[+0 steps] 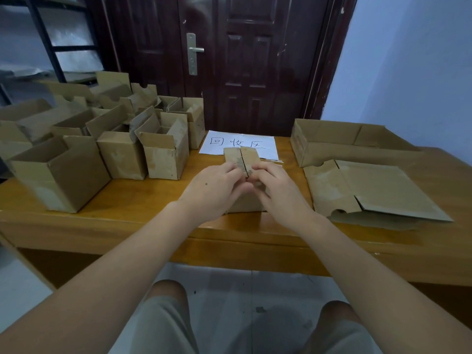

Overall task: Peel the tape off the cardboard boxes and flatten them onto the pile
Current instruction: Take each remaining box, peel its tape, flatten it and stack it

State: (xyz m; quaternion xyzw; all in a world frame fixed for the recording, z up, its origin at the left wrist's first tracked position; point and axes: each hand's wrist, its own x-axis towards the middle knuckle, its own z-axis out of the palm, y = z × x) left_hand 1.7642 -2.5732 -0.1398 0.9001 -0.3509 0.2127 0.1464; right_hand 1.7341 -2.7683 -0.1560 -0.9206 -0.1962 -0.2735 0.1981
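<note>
A small cardboard box [242,159] stands on the wooden table [143,200] in front of me, its two top flaps nearly closed with a seam between them. My left hand [214,187] grips the left side of the box, fingers at the seam. My right hand [275,190] holds the right side, fingertips meeting the left hand at the seam. The box's lower part is hidden behind both hands. I cannot make out any tape. A pile of flattened cardboard [375,190] lies on the table to the right.
Several opened cardboard boxes [76,152] crowd the table's left half. A white paper sheet [240,144] with handwriting lies behind the held box. A shallow open cardboard tray [339,141] sits at the back right. A dark door [229,60] stands behind the table.
</note>
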